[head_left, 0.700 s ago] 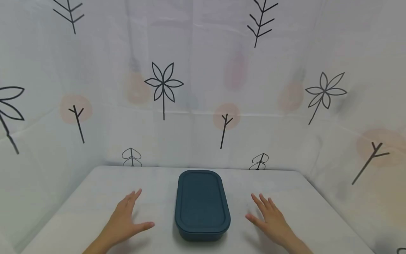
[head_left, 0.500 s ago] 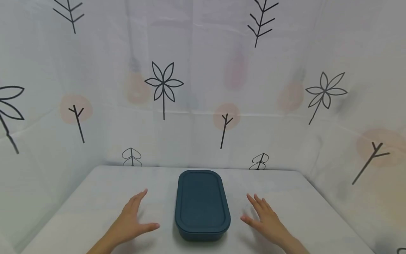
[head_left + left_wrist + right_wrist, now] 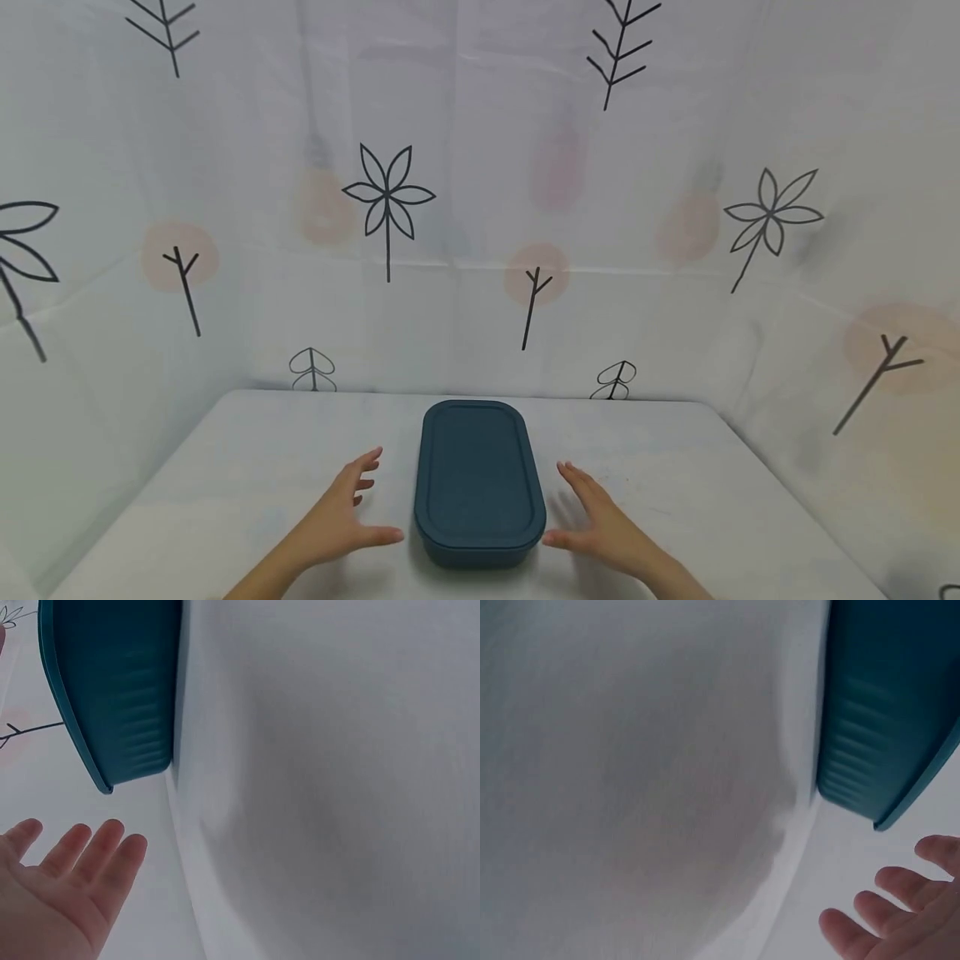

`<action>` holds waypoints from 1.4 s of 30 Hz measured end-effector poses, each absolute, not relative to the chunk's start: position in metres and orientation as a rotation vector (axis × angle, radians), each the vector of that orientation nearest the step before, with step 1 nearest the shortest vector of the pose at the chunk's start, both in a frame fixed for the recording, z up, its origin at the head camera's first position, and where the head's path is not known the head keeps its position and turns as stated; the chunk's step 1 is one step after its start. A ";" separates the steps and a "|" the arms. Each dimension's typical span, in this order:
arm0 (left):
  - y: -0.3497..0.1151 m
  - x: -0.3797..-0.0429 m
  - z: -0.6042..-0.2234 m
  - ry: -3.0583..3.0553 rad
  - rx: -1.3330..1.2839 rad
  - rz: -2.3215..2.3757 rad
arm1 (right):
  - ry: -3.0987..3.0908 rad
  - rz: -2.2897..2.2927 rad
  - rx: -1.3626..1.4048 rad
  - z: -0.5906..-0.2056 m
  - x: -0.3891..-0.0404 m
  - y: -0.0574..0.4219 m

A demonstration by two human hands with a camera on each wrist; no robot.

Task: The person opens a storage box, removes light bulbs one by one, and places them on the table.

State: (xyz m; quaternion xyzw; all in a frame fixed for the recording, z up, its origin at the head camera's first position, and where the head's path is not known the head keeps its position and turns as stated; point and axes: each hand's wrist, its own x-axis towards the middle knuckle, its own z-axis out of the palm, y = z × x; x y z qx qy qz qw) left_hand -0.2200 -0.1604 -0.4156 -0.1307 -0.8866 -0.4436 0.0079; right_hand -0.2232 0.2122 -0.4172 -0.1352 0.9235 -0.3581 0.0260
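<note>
A dark teal lidded box, rectangular with rounded corners, sits on the white table with its lid on. To its left is my left hand, fingers extended and thumb spread towards the box, holding nothing. My right hand mirrors it on the other side, its thumb tip right at the box's near right corner. In the left wrist view the ribbed side of the box rises beyond the left fingers. The right wrist view has the opposite ribbed side above the right fingers.
The white table has its far edge just behind the box. A pale cloth printed with black plant drawings and peach spots hangs behind the table and along both sides.
Both hands have moved inward towards the box, the left one rightward and the right one leftward. The box has stayed where it was.
</note>
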 end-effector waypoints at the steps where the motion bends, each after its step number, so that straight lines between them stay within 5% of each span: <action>1: -0.159 -0.221 -0.416 -2.760 -0.428 -1.415 | 2.841 -1.126 -0.427 -0.417 -0.223 0.210; 18: -0.137 -0.233 -0.424 -2.685 -0.557 -1.896 | 2.566 -1.358 -0.776 -0.427 -0.233 0.200; 42: -0.125 -0.229 -0.429 -2.659 -0.600 -2.008 | 2.320 -1.551 -0.774 -0.433 -0.242 0.199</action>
